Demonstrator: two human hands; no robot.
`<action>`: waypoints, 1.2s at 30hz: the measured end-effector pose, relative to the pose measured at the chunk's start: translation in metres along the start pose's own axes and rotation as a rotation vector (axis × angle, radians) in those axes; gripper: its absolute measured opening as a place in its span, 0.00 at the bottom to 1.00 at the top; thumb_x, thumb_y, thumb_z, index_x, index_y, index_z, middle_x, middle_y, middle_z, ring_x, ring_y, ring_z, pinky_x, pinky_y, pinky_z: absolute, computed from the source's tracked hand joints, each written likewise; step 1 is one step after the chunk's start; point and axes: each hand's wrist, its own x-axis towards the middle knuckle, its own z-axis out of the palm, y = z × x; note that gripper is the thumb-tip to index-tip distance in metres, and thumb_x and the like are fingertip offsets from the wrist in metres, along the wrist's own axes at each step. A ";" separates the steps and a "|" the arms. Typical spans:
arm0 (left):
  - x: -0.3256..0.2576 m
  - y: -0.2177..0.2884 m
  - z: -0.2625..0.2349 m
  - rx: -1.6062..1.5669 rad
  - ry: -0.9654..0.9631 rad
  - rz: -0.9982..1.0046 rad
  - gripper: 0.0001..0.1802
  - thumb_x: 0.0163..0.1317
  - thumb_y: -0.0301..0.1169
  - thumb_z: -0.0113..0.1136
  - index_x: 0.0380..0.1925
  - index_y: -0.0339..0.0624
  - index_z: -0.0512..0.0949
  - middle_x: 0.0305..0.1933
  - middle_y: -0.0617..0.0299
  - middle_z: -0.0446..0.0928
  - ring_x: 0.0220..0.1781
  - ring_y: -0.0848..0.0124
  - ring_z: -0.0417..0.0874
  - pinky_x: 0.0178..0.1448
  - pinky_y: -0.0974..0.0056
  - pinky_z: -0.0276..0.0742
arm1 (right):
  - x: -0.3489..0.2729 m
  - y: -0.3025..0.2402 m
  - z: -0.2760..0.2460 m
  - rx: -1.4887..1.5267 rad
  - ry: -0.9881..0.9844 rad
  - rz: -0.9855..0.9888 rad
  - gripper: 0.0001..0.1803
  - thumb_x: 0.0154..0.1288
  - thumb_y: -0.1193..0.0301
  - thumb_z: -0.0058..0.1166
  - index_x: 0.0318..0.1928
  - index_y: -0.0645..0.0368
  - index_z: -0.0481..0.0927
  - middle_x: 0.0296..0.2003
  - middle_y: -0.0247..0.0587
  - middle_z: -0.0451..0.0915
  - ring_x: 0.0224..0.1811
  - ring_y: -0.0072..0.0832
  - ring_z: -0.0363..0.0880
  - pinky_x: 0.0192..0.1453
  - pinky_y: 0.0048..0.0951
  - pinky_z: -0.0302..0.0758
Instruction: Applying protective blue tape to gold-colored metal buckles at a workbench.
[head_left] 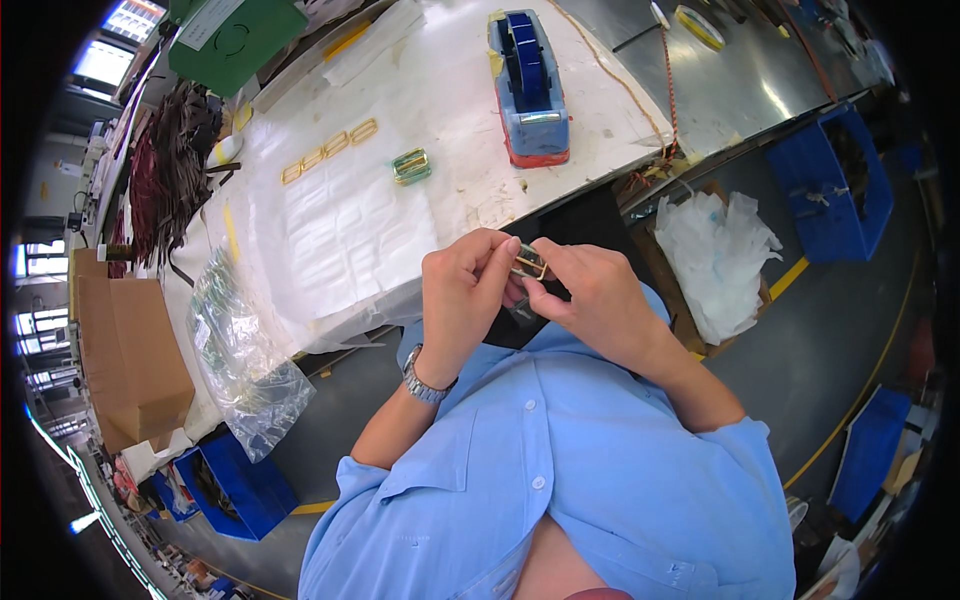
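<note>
Close to my body, just off the table's front edge, both hands pinch a small gold rectangular buckle [531, 263]. My left hand [464, 280], below a metal wristwatch, grips its left side between thumb and fingers. On the buckle's right side my right hand [592, 297] is closed, thumb below and forefinger above. Dark or clear material shows inside the frame; I cannot tell which. Farther off on the white table lies a row of several gold buckles [330, 151]. A small greenish wrapped buckle bundle [411, 167] rests to the right of that row.
A blue tape dispenser [533, 95] stands at the back of the white table [465, 120]. Clear plastic bags [243, 345] hang over its left edge beside a cardboard box [137, 355]. At right are white plastic waste [715, 260] and a blue crate [835, 185].
</note>
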 end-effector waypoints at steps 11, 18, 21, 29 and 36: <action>-0.004 -0.011 -0.019 -0.183 -0.105 -0.097 0.11 0.82 0.27 0.61 0.54 0.29 0.85 0.37 0.59 0.89 0.36 0.76 0.89 0.41 0.69 0.88 | 0.004 -0.001 -0.001 0.056 -0.083 0.028 0.23 0.64 0.75 0.73 0.58 0.62 0.82 0.34 0.44 0.88 0.36 0.40 0.90 0.40 0.38 0.84; -0.011 -0.008 -0.017 -0.129 -0.118 -0.051 0.12 0.78 0.21 0.61 0.56 0.30 0.85 0.40 0.60 0.90 0.39 0.77 0.89 0.44 0.70 0.88 | 0.000 -0.003 0.004 0.089 -0.042 0.005 0.20 0.66 0.75 0.70 0.57 0.63 0.81 0.34 0.45 0.87 0.36 0.42 0.88 0.40 0.40 0.84; -0.013 -0.004 -0.018 -0.003 -0.100 0.014 0.12 0.77 0.20 0.61 0.56 0.32 0.86 0.39 0.61 0.89 0.38 0.77 0.89 0.44 0.70 0.87 | 0.000 -0.007 0.001 0.227 -0.085 0.131 0.20 0.68 0.76 0.70 0.59 0.63 0.84 0.38 0.46 0.90 0.37 0.41 0.90 0.41 0.37 0.85; -0.020 0.002 -0.014 0.208 -0.123 0.101 0.13 0.75 0.18 0.60 0.56 0.35 0.85 0.38 0.58 0.88 0.35 0.73 0.90 0.43 0.67 0.87 | 0.009 -0.013 -0.012 0.207 -0.171 0.257 0.11 0.72 0.74 0.65 0.52 0.64 0.89 0.38 0.53 0.90 0.35 0.43 0.90 0.39 0.36 0.83; -0.025 -0.001 -0.013 0.190 -0.160 0.136 0.18 0.73 0.16 0.57 0.60 0.36 0.82 0.38 0.55 0.88 0.36 0.70 0.90 0.43 0.65 0.87 | 0.008 -0.006 -0.015 0.272 -0.256 0.199 0.08 0.71 0.72 0.64 0.46 0.62 0.88 0.33 0.52 0.87 0.32 0.48 0.87 0.36 0.42 0.81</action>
